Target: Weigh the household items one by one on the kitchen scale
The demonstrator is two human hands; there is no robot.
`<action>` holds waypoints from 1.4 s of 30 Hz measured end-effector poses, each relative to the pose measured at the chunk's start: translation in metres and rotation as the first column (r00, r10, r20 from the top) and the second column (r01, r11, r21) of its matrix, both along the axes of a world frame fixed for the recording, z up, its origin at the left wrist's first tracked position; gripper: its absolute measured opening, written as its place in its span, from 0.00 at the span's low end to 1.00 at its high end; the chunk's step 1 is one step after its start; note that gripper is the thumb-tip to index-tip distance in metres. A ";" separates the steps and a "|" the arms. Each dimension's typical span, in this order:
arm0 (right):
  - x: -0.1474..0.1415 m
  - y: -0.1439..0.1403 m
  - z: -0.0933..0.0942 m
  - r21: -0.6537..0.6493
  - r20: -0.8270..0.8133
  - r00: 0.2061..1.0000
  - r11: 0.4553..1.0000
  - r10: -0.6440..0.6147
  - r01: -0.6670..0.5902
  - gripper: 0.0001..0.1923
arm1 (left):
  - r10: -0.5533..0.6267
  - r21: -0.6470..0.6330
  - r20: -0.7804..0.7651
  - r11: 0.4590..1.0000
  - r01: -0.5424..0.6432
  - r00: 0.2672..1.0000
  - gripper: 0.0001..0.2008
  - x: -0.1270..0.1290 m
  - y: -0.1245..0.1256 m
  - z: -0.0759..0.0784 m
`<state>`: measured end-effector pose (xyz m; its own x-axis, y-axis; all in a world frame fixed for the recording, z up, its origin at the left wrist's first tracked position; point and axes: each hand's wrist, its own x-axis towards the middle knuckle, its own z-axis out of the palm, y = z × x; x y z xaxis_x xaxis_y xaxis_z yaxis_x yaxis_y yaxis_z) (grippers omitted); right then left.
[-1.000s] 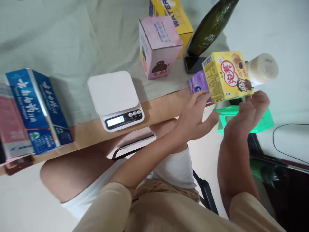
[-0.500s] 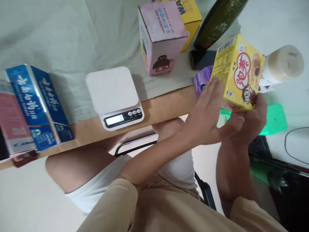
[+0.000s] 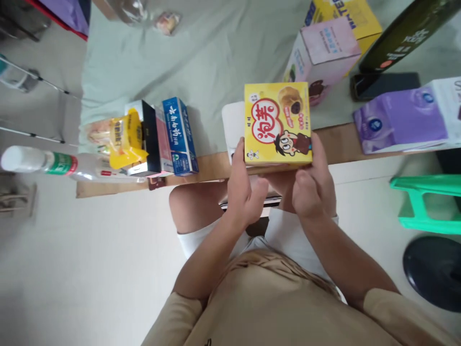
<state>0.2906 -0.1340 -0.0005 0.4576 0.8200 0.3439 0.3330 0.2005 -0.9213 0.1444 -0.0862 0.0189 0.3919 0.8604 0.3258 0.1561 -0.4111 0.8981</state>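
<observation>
Several goods crowd the left end of the worktop (image 3: 216, 166): a clear bottle (image 3: 39, 162) lying on its side, a yellow snack packet (image 3: 124, 142) just beside it, then a black carton (image 3: 150, 139) and a blue carton (image 3: 180, 135) standing close together on the pale green cloth (image 3: 187, 62); in the middle, the person's left hand (image 3: 242, 188) and right hand (image 3: 312, 185) each have a clenched grip on the yellow box (image 3: 276, 124), the left along its lower left edge and the right at its lower right corner, printed face up toward the camera; a second ago this box was tilted far out to the right over the green stool (image 3: 425, 202), with only the right hand under it and the left just reaching in, and it has since been carried to the centre and levelled, so it now hangs directly above the white scale (image 3: 232, 125), hiding most of it; whether the box touches the scale cannot be told from here; that shift puts the box in line with the platform, well apart from the spot it left; further right stand a pink box (image 3: 324, 50) and a yellow carton (image 3: 355, 17) behind it, a dark green bottle (image 3: 406, 33) leaning over a black phone (image 3: 385, 84), and a purple pack (image 3: 399, 126) at the worktop's edge.
</observation>
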 end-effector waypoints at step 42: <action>-0.001 0.044 -0.050 0.079 -0.263 0.963 0.993 -0.060 0.084 0.24 | 0.254 0.230 0.142 0.932 -0.281 0.957 0.29 -0.029 0.039 -0.053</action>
<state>0.2895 -0.0904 -0.0508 0.5975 0.7531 0.2754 0.1015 0.2696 -0.9576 0.1158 -0.0472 -0.0346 0.1086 0.8161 0.5676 0.1984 -0.5773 0.7921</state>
